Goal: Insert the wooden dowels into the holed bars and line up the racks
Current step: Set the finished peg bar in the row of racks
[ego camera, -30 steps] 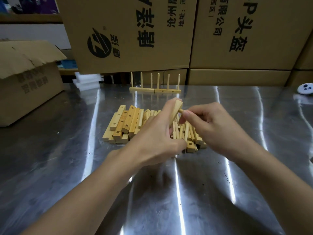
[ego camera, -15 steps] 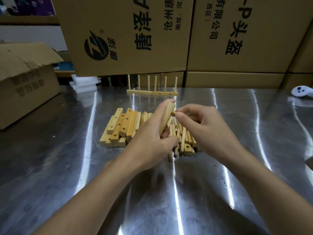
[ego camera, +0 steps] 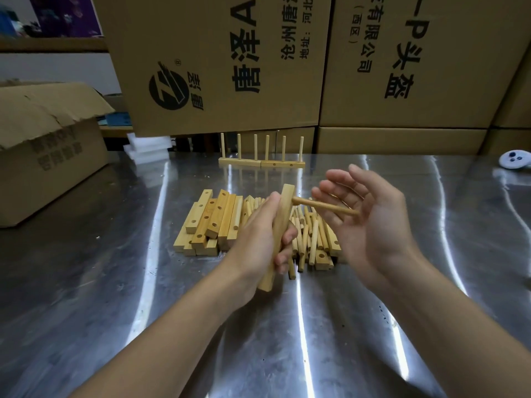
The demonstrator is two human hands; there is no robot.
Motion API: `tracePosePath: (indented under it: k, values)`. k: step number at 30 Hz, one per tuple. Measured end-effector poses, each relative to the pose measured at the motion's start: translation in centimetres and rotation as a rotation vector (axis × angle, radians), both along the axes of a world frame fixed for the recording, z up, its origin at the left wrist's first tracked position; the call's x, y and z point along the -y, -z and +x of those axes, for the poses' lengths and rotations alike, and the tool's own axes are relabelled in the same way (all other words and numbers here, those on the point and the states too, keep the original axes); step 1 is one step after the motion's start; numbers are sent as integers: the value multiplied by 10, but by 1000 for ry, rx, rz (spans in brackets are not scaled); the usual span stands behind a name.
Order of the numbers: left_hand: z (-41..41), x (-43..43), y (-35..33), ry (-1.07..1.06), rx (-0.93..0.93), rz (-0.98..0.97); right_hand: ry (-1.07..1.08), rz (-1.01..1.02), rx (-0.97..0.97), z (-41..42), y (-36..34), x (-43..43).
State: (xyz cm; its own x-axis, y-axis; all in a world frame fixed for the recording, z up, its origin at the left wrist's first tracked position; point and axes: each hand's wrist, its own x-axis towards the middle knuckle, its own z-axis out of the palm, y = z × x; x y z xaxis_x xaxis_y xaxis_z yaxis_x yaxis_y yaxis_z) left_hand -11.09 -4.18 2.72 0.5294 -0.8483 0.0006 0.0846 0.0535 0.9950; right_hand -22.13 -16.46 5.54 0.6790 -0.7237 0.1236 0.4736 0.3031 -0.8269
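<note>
My left hand (ego camera: pixel 260 239) grips a wooden holed bar (ego camera: pixel 278 234), held nearly upright above the table. One dowel (ego camera: pixel 324 206) sticks out sideways from the bar's upper end. My right hand (ego camera: pixel 370 222) is spread open, its palm against the dowel's free end. Behind my hands lie a stack of holed bars (ego camera: pixel 211 222) and a heap of loose dowels (ego camera: pixel 310 239). Two finished racks (ego camera: pixel 261 162), each with three upright dowels, stand end to end at the back.
The steel table (ego camera: pixel 115 282) is ringed by big cardboard boxes (ego camera: pixel 218 61) at the back and an open box (ego camera: pixel 46 147) at the left. White foam pieces (ego camera: pixel 146 147) lie back left. A white controller (ego camera: pixel 515 159) sits far right.
My right hand has let go of its pinch on the dowel and opened flat against the dowel's end. The dowel now sits in the bar's top hole.
</note>
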Motion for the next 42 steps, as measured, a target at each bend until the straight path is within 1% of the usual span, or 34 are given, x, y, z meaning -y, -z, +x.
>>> tracePosePath:
  k: [3,5,8,12,17,19,22,26,30,33,36,38,42]
  values:
    - [-4,2,2,14,-94,-32,14,16,44,-1,-1,-2]
    - [-5,3,3,23,-103,-40,27,37,68,-2,-2,-2]
    - [-6,2,2,33,-36,-14,11,39,27,-5,-5,3]
    - [-6,2,1,52,20,5,-132,-26,-104,-8,-5,7]
    - [-2,2,1,35,109,39,-280,-120,-135,-9,-5,8]
    - [-2,4,3,5,197,45,-291,-156,-139,-9,-5,8]
    - [-2,7,7,-20,318,50,-223,-191,-151,-8,-2,3]
    - [-3,7,11,-37,445,44,-89,-171,-172,-6,0,-2]
    - [-6,7,13,-50,584,58,-50,-139,-239,-9,-4,1]
    - [-11,8,12,-67,595,34,-42,-101,-248,-10,-7,2]
    - [-11,8,10,-65,592,24,-6,-122,-250,-7,-3,-4]
    - [-11,6,9,-62,610,39,20,-136,-267,-4,-1,-7]
    - [-17,8,10,-80,672,45,26,-92,-261,-11,-8,3]
